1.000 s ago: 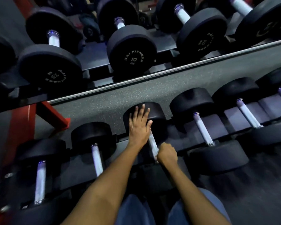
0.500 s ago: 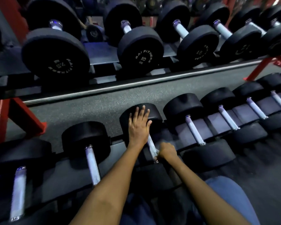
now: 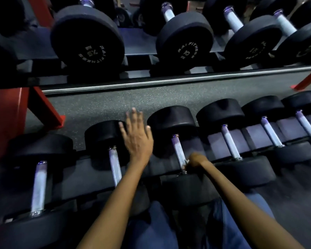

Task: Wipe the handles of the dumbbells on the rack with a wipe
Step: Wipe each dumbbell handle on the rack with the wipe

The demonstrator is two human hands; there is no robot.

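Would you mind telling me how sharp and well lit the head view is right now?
Head view: dim, with a bluish cast on the metal handles; the left hand is smeared by motion blur, the right hand is soft; wide-angle bending curves the rack rail.

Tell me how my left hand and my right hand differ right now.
The left hand is spread flat with straight fingers, up between two dumbbell heads; the right hand is curled at the near end of a dumbbell handle. The left hand holds nothing; the right hand seems to hold something pale, too blurred to name. Both reach over the lower rack.
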